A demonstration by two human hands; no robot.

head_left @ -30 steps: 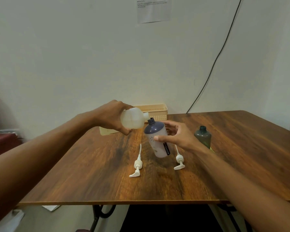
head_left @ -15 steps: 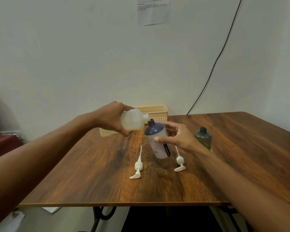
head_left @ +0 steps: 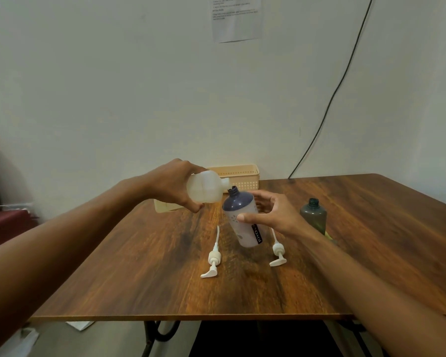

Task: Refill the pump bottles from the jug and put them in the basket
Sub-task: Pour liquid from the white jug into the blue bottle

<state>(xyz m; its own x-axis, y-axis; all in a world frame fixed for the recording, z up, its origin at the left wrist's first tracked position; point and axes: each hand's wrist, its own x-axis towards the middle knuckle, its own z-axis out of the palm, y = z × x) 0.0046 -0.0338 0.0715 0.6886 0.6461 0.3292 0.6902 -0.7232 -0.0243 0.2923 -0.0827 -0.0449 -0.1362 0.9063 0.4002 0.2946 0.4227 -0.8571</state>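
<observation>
My left hand (head_left: 171, 182) grips a translucent white jug (head_left: 206, 187), tipped on its side with its spout right at the open neck of a purple-and-white bottle (head_left: 243, 219). My right hand (head_left: 273, 215) holds that bottle tilted toward the jug, lifted off the wooden table (head_left: 371, 253). A dark green bottle (head_left: 313, 214) stands upright without its pump, to the right of my right wrist. Two white pump heads lie flat on the table: one (head_left: 213, 258) left of the held bottle, one (head_left: 277, 249) below my right hand. A beige basket (head_left: 240, 176) sits at the table's back edge.
A pale flat object (head_left: 165, 206) lies on the table behind my left hand, mostly hidden. A black cable (head_left: 327, 106) runs down the wall to the table's back edge. A paper sheet (head_left: 236, 18) hangs on the wall.
Both hands keep the same hold; the jug's spout stays at the bottle's neck. The view has shifted slightly, so everything sits a little lower in the frame.
</observation>
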